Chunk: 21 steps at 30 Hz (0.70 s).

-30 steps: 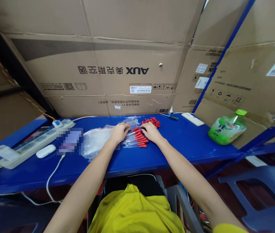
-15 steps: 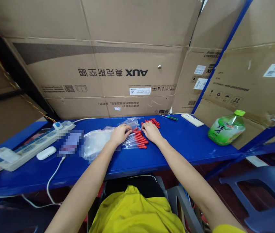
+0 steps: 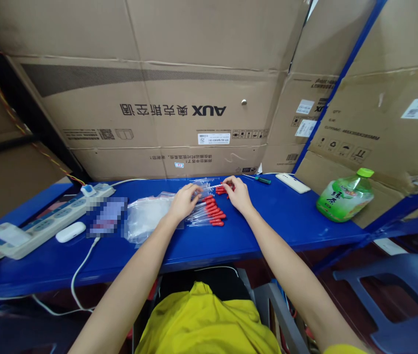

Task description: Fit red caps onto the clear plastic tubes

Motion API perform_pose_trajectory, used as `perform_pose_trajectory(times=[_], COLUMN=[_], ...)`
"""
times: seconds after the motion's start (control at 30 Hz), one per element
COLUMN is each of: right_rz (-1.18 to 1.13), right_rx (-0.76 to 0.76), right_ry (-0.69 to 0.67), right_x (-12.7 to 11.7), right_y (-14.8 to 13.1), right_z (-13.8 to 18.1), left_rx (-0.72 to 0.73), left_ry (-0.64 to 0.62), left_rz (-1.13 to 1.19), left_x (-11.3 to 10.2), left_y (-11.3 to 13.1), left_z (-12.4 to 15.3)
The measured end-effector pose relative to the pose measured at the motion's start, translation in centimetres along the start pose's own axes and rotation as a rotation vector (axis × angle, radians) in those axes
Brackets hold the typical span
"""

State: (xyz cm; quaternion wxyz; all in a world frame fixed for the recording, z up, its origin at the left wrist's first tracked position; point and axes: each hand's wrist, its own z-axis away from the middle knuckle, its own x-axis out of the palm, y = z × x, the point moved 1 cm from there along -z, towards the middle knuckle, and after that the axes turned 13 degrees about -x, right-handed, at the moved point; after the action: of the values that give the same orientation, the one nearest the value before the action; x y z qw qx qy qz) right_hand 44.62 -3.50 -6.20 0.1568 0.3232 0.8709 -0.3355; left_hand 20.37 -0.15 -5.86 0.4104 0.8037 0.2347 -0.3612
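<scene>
My left hand point(image 3: 184, 202) is closed in a pinch at the left end of a thin clear tube point(image 3: 213, 186). At the tube's other end, my right hand point(image 3: 240, 195) pinches a small red rubber bulb, mostly covered by the fingers. A row of clear droppers with red rubber bulbs point(image 3: 214, 212) lies between and just in front of the hands, bulbs to the right. More loose clear tubes point(image 3: 206, 182) are piled behind my left hand. Partly hidden by my right fingers is a heap of loose red bulbs point(image 3: 220, 190).
Clear plastic bags point(image 3: 144, 219) lie left of my left hand. Further left are a blurred-out phone point(image 3: 107, 216), a white mouse point(image 3: 70, 232) and a power strip point(image 3: 57, 216). A screwdriver point(image 3: 262, 180), a white phone point(image 3: 292, 183) and a green bottle point(image 3: 344, 195) stand or lie right.
My right hand has lifted off the heap of red bulbs and turned toward my left hand. A tube now shows between the two hands. My left hand has barely moved.
</scene>
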Motion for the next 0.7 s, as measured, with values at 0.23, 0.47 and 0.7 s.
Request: perform_pose_trajectory(times=[0.23, 0.47, 0.7], right_rz=[-0.091, -0.013, 0.37], right_rx=[-0.16, -0.158, 0.206], right_ry=[-0.083, -0.038, 0.115], right_x=[1.0, 0.1, -3.2], right_y=[-2.2, -1.8, 2.2], right_z=[0.5, 0.3, 0.3], left_rx=[0.087, 0.065, -0.008], left_ry=[0.072, -0.051, -0.03], left_rz=[-0.134, -0.189, -0.112], left_x=[-0.6, 0.2, 0.0], left_y=[2.2, 1.7, 1.1], left_z=[0.8, 0.4, 0.5])
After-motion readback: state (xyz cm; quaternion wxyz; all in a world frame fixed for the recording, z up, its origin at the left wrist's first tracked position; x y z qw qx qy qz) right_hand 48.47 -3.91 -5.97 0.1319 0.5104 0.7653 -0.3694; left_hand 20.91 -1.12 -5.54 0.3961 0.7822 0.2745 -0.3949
